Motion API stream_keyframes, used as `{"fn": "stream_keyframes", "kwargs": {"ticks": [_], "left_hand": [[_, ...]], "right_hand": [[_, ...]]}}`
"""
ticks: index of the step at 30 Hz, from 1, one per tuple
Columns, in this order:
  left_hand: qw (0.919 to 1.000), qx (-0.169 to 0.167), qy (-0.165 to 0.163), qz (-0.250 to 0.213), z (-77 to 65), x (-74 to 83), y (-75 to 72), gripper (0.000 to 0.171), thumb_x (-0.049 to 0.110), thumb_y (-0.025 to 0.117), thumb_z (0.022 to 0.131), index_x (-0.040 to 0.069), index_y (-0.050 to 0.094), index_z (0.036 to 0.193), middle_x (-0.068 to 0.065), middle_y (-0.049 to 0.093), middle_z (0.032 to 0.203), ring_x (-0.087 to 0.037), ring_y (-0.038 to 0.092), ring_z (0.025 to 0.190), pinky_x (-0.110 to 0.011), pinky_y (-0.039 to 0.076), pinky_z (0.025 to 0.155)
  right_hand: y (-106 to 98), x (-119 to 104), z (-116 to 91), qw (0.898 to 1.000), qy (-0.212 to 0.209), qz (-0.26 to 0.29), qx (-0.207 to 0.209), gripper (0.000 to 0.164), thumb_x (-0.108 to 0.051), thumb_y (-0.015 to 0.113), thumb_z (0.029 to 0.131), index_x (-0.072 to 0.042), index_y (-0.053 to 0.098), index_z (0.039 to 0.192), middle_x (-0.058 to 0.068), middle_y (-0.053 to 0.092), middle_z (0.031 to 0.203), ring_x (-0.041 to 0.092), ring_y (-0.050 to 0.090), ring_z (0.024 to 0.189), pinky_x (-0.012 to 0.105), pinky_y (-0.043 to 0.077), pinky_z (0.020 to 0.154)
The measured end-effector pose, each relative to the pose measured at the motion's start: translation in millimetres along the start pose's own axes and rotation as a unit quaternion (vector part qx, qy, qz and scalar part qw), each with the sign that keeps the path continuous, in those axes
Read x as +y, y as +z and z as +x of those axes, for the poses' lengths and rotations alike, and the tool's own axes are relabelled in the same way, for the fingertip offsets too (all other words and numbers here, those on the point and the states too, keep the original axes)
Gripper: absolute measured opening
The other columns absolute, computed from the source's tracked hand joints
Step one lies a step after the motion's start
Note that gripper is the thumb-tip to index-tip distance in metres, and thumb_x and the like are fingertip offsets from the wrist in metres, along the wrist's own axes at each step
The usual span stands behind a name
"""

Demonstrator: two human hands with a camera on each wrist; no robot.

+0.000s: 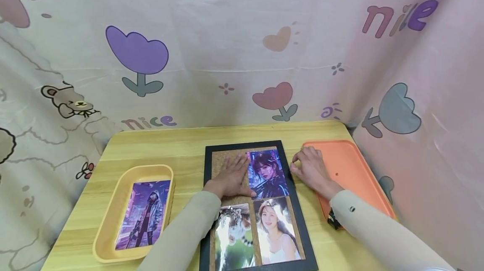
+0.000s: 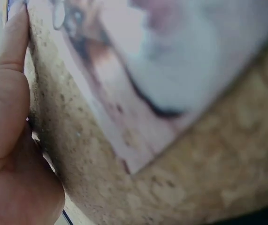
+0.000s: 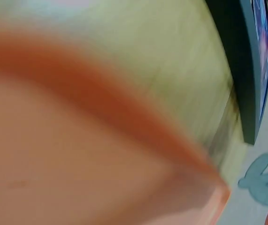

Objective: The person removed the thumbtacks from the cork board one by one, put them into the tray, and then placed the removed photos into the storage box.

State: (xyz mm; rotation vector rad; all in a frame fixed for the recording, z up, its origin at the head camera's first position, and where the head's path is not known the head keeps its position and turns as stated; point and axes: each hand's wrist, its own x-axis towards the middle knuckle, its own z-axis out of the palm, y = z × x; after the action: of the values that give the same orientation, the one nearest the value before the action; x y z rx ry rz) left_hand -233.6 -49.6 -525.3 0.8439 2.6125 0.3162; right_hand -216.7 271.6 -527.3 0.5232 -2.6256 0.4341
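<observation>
A cork board (image 1: pixel 224 156) in a black frame lies on the table. My left hand (image 1: pixel 231 177) rests on it, fingers spread, touching the left edge of a purple picture (image 1: pixel 267 175) at the board's upper right. Below are a tiger picture (image 1: pixel 236 237) and a portrait of a person in white (image 1: pixel 277 231). A clear round tack head (image 2: pixel 58 14) shows at the tiger picture's edge in the left wrist view. Beside the frame's right edge, my right hand (image 1: pixel 311 167) hovers with curled fingers, thumb and fingertip close together; anything between them is too small to make out.
To the left, a yellow tray (image 1: pixel 107 216) holds another purple picture (image 1: pixel 145 214). On the right lies an orange tray (image 1: pixel 342 155), partly behind the right forearm, with a tiny dark speck (image 1: pixel 336 174) in it. A patterned curtain (image 1: pixel 211 35) hangs behind the table.
</observation>
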Motion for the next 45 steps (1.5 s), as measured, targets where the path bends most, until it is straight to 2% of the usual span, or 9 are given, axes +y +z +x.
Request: {"fn": "stream_keyframes", "kwargs": {"ticks": [7,11,16,22,28,35,40,45], "left_hand": [[0.9998,-0.006,-0.012,-0.012,0.7,0.5,-2.0,0.126,0.079,0.067,0.084,0.013,0.003,0.171,-0.005,-0.005,0.178,-0.027,-0.008,0.165,-0.058,-0.012,0.129],[0.9997,-0.012,-0.016,-0.017,0.7,3.1,-3.5,0.124,0.077,0.068,0.085,0.014,0.004,0.171,-0.005,-0.003,0.179,-0.027,-0.008,0.165,-0.058,-0.012,0.129],[0.9996,-0.016,-0.02,-0.013,0.1,6.9,-6.0,0.122,0.075,0.069,0.086,0.014,0.007,0.171,-0.004,-0.001,0.179,-0.027,-0.006,0.165,-0.059,-0.01,0.13],[0.9995,-0.017,-0.025,-0.01,1.6,8.3,-5.9,0.124,0.075,0.07,0.085,0.013,0.006,0.171,-0.005,-0.002,0.179,-0.028,-0.006,0.165,-0.059,-0.01,0.13],[0.9992,-0.017,-0.031,-0.022,1.9,8.9,-5.9,0.125,0.074,0.072,0.084,0.014,0.005,0.171,-0.004,-0.004,0.179,-0.027,-0.007,0.165,-0.058,-0.011,0.13],[0.9982,-0.01,-0.036,-0.047,0.5,10.1,-7.4,0.121,0.071,0.076,0.083,0.016,0.013,0.171,-0.006,-0.002,0.179,-0.029,-0.006,0.165,-0.06,-0.011,0.129],[0.9982,-0.005,-0.046,-0.038,-0.3,15.4,-8.7,0.12,0.069,0.079,0.082,0.016,0.018,0.171,-0.009,0.002,0.179,-0.031,-0.002,0.165,-0.061,-0.007,0.13],[0.9973,-0.012,-0.059,-0.041,-1.6,24.2,-10.5,0.116,0.064,0.081,0.084,0.017,0.019,0.171,-0.009,0.005,0.178,-0.031,-0.004,0.165,-0.061,-0.004,0.13]], "right_hand": [[-19,26,-25,0.999,0.005,-0.039,-0.004,0.011,-0.017,0.075,0.085,-0.009,0.068,0.087,0.005,0.061,0.086,0.03,0.051,0.088,0.05,0.039,0.084],[-28,43,-40,0.998,0.023,-0.054,-0.008,0.011,-0.016,0.076,0.086,-0.009,0.068,0.085,0.006,0.06,0.085,0.031,0.052,0.088,0.053,0.039,0.084],[-35,61,-58,0.997,0.045,-0.068,-0.015,0.01,-0.013,0.076,0.086,-0.008,0.069,0.084,0.008,0.06,0.084,0.032,0.051,0.084,0.054,0.038,0.083],[-38,72,-69,0.995,0.063,-0.075,-0.019,0.01,-0.013,0.076,0.088,-0.007,0.069,0.085,0.008,0.06,0.085,0.032,0.051,0.085,0.051,0.036,0.079],[-40,76,-73,0.994,0.072,-0.079,-0.019,0.012,-0.013,0.078,0.088,-0.005,0.069,0.09,0.01,0.059,0.089,0.034,0.051,0.087,0.048,0.035,0.076],[-40,74,-75,0.993,0.088,-0.082,-0.021,0.013,-0.013,0.077,0.09,-0.004,0.069,0.095,0.013,0.06,0.093,0.035,0.05,0.086,0.046,0.033,0.073],[-42,63,-72,0.991,0.118,-0.055,-0.023,0.01,-0.012,0.074,0.093,-0.004,0.071,0.097,0.015,0.062,0.095,0.036,0.05,0.088,0.048,0.034,0.074],[-42,44,-65,0.987,0.155,-0.013,-0.047,0.013,-0.013,0.071,0.097,-0.002,0.073,0.104,0.018,0.064,0.101,0.039,0.052,0.095,0.053,0.036,0.078]]}}
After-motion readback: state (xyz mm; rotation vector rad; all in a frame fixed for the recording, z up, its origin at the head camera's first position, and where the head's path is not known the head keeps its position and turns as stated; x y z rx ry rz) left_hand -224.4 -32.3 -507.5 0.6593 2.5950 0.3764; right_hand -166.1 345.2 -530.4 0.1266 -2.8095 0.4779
